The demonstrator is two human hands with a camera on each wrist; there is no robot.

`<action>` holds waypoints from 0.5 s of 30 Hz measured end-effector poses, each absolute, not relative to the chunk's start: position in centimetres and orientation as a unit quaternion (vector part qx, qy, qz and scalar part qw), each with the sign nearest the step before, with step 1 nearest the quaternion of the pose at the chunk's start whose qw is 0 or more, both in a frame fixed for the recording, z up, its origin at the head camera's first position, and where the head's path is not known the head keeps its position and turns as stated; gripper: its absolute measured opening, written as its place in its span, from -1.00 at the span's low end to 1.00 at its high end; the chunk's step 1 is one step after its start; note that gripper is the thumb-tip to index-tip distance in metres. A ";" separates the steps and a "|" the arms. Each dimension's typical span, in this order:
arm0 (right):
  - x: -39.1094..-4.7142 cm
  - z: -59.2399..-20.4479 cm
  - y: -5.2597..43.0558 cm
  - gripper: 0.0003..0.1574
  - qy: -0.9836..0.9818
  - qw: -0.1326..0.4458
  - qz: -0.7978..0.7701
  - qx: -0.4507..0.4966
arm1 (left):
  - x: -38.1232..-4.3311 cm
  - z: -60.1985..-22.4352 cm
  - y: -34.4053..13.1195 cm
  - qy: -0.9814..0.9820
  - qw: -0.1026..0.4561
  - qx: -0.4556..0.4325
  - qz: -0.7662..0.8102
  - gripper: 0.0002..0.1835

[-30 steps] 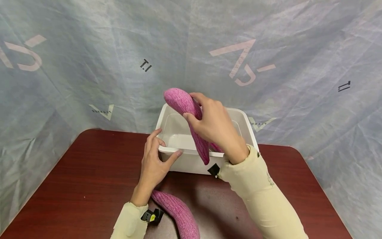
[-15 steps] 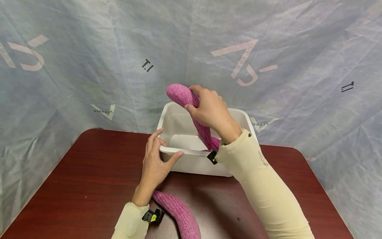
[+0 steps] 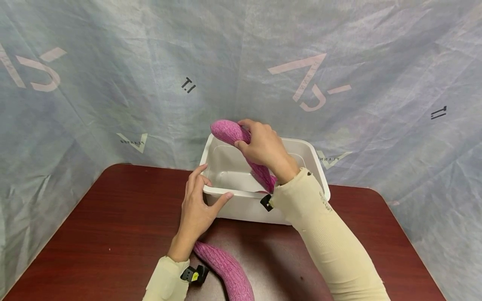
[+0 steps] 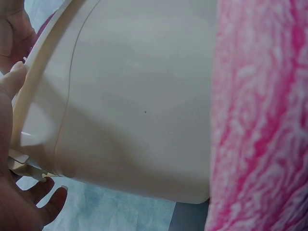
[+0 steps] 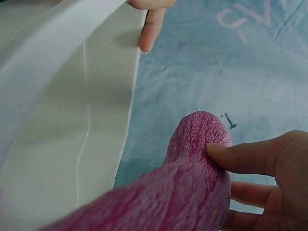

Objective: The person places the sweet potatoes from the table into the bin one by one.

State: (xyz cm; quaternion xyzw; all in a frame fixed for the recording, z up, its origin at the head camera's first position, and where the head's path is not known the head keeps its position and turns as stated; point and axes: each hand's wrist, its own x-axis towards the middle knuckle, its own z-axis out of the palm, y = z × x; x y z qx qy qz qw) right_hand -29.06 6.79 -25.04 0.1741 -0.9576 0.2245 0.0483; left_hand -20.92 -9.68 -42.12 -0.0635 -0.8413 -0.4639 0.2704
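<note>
My right hand (image 3: pixel 265 144) holds a long, curved, pink-purple gourd-like piece (image 3: pixel 229 131) with wrinkled skin by its upper half. It slants down into a white plastic bin (image 3: pixel 248 209), its narrow end inside behind the front wall. The right wrist view shows thumb and fingers on either side of its blunt end (image 5: pixel 202 134). Another pink piece (image 3: pixel 274 179) shows partly inside the bin beside that narrow end. My left hand (image 3: pixel 196 209) grips the bin's near left corner, thumb on the front rim and fingers over the left rim.
A similar pink gourd-like piece (image 3: pixel 229 271) lies on the dark red-brown table (image 3: pixel 124 234) in front of the bin, partly hidden by the left wrist. It fills the right side of the left wrist view. Behind the table hangs a grey printed cloth (image 3: pixel 158 54).
The right hand has lowered the pink piece, after a slight rise; its narrow end went from overlapping the bin's front wall to inside. The left hand stays at the corner.
</note>
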 end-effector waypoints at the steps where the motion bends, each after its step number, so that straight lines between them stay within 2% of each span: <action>1: -29.1 -25.1 6.8 -0.32 -0.958 0.046 0.223 0.174 | -20.9 -42.1 -9.7 -0.841 0.271 -0.064 -0.464 -0.44; 15: -29.4 -28.8 6.7 -0.30 -0.962 0.011 0.210 0.174 | -21.0 -42.2 -9.6 -0.842 0.275 -0.061 -0.459 -0.44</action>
